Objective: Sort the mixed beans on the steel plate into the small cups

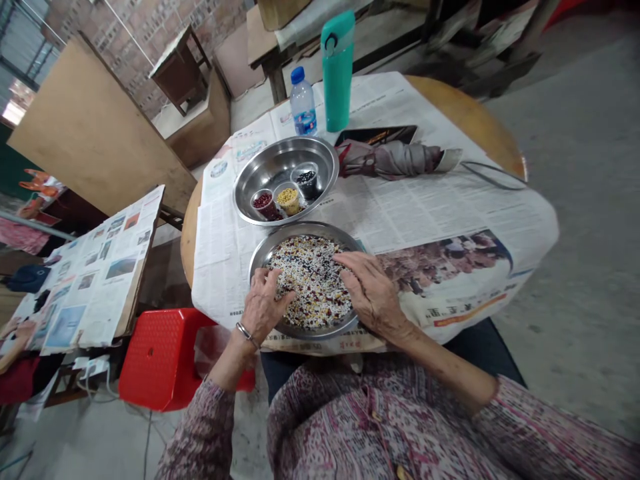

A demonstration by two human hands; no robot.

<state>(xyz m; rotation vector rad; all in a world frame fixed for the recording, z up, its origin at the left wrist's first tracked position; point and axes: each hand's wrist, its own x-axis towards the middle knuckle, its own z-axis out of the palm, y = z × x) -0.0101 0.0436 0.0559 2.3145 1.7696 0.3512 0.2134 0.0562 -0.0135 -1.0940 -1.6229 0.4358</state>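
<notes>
In front of my body is a round steel pan (256, 261) spread with mixed beans and grains (313, 280) in white, black, dark red and yellow. My left hand (264, 303), a bracelet on its wrist, rests over the pan's left edge, thumb and fingers apart at the grains. Over the right edge lies my right hand (373, 290), its fingers stretched and its thumb apart, touching or just above the grains. Neither hand visibly grips anything. Behind stands a second steel basin (250, 180) with cups of dark red beans (267, 204), yellow beans (289, 200) and black beans (307, 181).
Newspaper (400, 207) covers the round table. A water bottle (303, 107), a teal flask (338, 73), a dark flat item (385, 135) and a folded umbrella (395, 159) lie or stand farther back. A red stool (157, 357) is at left, near another person's arm (17, 343).
</notes>
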